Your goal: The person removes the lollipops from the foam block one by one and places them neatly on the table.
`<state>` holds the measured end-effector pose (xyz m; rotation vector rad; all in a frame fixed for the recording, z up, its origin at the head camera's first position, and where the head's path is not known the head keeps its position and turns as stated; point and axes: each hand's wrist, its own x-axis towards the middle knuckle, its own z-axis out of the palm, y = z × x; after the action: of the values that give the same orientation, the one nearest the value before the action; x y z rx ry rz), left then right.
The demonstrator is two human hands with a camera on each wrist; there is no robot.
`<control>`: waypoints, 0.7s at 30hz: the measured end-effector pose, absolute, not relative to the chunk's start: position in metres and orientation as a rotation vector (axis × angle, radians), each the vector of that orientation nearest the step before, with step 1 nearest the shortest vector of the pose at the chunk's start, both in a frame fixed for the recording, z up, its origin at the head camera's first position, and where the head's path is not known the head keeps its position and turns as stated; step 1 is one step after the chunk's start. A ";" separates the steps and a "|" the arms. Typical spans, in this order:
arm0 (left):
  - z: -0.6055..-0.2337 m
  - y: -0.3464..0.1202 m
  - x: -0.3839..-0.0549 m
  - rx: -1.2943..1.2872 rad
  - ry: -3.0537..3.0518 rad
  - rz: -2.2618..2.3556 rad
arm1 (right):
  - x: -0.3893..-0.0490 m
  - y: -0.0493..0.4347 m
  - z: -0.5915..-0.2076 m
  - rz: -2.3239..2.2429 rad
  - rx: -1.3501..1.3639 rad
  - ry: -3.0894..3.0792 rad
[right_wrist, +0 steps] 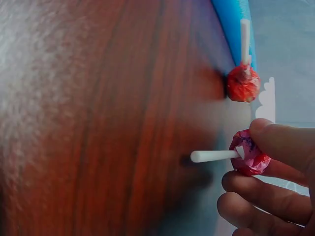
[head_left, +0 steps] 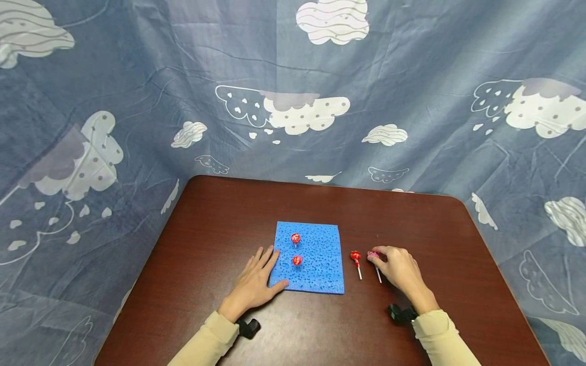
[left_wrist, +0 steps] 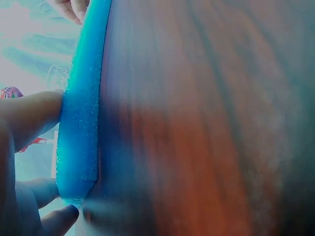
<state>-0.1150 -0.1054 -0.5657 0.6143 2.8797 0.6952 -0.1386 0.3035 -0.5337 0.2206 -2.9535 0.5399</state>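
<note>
A square blue foam board (head_left: 320, 274) lies on the table, with two red lollipops, one farther back (head_left: 295, 238) and one nearer (head_left: 297, 260), standing in it on their sticks. Spread over the board's left edge and near corner, my left hand (head_left: 253, 284) rests with fingers fairly straight; in the left wrist view a thumb and fingers touch the foam's side. To the right of the board, my right hand (head_left: 400, 269) pinches a pink-and-red lollipop (right_wrist: 251, 157) by its wrapped candy, its white stick pointing toward the table's near side. Just left of that hand lies another red lollipop (head_left: 355, 255).
The brown wooden table (head_left: 220, 213) has rounded far corners. A blue curtain with cloud prints (head_left: 256, 51) hangs behind it and along both sides. Each wrist wears a black camera band, one left (head_left: 249, 329) and one right (head_left: 400, 313).
</note>
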 end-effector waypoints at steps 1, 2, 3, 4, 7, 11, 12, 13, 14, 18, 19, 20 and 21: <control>-0.566 -0.105 -0.115 0.613 2.879 0.696 | -0.139 0.303 -0.535 0.541 0.220 -2.958; -0.565 -0.105 -0.115 0.611 2.878 0.695 | -0.138 0.303 -0.535 0.544 0.219 -2.961; -0.565 -0.105 -0.115 0.609 2.877 0.698 | -0.138 0.302 -0.536 0.544 0.218 -2.963; -0.565 -0.105 -0.115 0.608 2.877 0.694 | -0.139 0.302 -0.537 0.545 0.218 -2.965; -0.565 -0.105 -0.115 0.606 2.880 0.691 | -0.139 0.301 -0.537 0.542 0.217 -2.965; -0.564 -0.105 -0.115 0.604 2.883 0.684 | -0.141 0.301 -0.538 0.537 0.213 -2.964; -0.564 -0.105 -0.115 0.604 2.883 0.682 | -0.141 0.301 -0.538 0.536 0.212 -2.965; -0.564 -0.105 -0.115 0.602 2.882 0.681 | -0.141 0.301 -0.538 0.536 0.209 -2.966; -0.564 -0.105 -0.115 0.602 2.883 0.680 | -0.141 0.301 -0.538 0.536 0.207 -2.967; -0.565 -0.105 -0.116 0.601 2.883 0.681 | -0.141 0.301 -0.539 0.542 0.209 -2.963; -0.565 -0.105 -0.115 0.601 2.884 0.681 | -0.141 0.301 -0.539 0.546 0.213 -2.959; -0.565 -0.105 -0.115 0.602 2.885 0.681 | -0.141 0.301 -0.540 0.550 0.219 -2.953; -0.565 -0.105 -0.115 0.603 2.886 0.683 | -0.140 0.302 -0.540 0.553 0.225 -2.946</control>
<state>-0.1153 -0.1047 -0.5646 0.6025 2.8861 0.6825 -0.1405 0.3016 -0.5401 0.2252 -2.9458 0.5526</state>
